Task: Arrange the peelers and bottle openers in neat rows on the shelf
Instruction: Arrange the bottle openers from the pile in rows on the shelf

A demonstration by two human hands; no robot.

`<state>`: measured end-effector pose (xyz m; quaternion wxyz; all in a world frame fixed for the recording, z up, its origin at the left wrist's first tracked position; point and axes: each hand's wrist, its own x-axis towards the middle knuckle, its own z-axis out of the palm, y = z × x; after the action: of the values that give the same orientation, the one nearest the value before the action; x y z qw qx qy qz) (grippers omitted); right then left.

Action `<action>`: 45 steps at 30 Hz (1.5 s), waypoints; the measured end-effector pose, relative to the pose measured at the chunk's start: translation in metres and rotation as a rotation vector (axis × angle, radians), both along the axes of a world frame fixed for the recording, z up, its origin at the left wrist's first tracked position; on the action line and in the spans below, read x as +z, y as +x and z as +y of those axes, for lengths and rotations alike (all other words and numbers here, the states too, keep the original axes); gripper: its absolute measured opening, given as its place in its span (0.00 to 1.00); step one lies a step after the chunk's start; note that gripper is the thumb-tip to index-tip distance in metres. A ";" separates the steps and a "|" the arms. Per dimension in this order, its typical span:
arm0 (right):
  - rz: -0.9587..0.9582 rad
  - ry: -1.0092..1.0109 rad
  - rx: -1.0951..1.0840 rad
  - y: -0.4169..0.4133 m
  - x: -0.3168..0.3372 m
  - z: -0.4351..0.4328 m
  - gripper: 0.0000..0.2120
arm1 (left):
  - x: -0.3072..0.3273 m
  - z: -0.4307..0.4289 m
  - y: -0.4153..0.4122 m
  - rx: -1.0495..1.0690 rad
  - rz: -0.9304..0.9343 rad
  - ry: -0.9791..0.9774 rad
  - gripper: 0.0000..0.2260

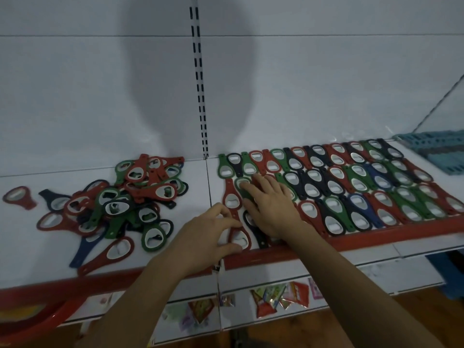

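Matt plastic bottle openers (100, 259) with metal insets; smooth shelf (198, 187).

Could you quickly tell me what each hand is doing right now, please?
Left hand: pinches a red bottle opener.
Right hand: open, flat on the arranged openers.

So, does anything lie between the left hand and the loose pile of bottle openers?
Nothing visible does. Only bare shelf separates the left hand, which pinches a red opener, from the pile to its left. The right hand rests on the rows, on the other side.
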<state>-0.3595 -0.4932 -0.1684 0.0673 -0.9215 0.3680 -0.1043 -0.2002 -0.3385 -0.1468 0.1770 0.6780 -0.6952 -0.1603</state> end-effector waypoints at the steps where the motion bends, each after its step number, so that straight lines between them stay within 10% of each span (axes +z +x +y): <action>1: 0.003 0.000 -0.003 0.000 -0.001 0.001 0.23 | -0.001 -0.001 -0.001 0.001 -0.002 -0.005 0.24; 45: -0.123 0.026 0.036 -0.002 0.012 -0.024 0.19 | 0.002 -0.063 0.004 0.369 0.006 -0.094 0.17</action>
<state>-0.3613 -0.5172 -0.1565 0.1035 -0.9188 0.3479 -0.1550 -0.1965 -0.4014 -0.1452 0.2370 0.7846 -0.5651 -0.0945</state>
